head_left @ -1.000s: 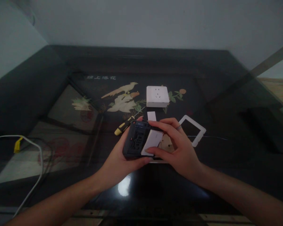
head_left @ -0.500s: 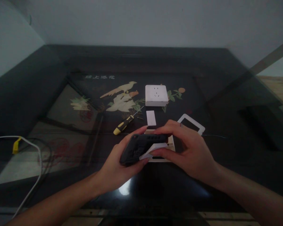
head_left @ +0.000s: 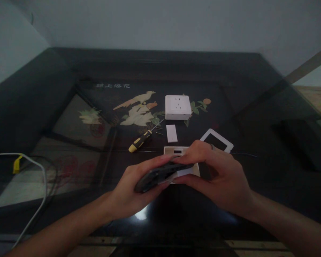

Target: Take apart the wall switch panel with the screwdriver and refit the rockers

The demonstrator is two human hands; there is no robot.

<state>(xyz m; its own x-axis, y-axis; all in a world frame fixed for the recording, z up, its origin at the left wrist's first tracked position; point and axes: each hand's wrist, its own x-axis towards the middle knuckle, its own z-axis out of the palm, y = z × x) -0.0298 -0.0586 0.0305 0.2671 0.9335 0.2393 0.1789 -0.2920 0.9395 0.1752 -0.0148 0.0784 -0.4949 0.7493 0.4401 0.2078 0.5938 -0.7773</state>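
Note:
My left hand (head_left: 131, 191) grips a black-backed wall switch module (head_left: 152, 179) by its left end, thumb below and fingers along the far side. At its right end, the fingers and thumb of my right hand (head_left: 222, 178) pinch the same module and its white plate (head_left: 186, 172), now seen almost edge-on. Directly beneath lies an open white mounting box (head_left: 169, 150), partly hidden by both hands. Just beyond the box is a small white rectangular cover (head_left: 172, 133). A white frame (head_left: 216, 139) rests behind my right hand.
A white socket box (head_left: 178, 107) stands farther back. To the left lies a yellow-and-black screwdriver (head_left: 140, 141), with small screws (head_left: 159, 132) near its shaft. A white cable (head_left: 44, 175) with a yellow tag runs along the left of the glossy dark table (head_left: 256, 200).
The module has tipped in my hands, so its black back shows as a narrower strip. My right hand has shifted slightly, and more of the mounting box's far wall shows.

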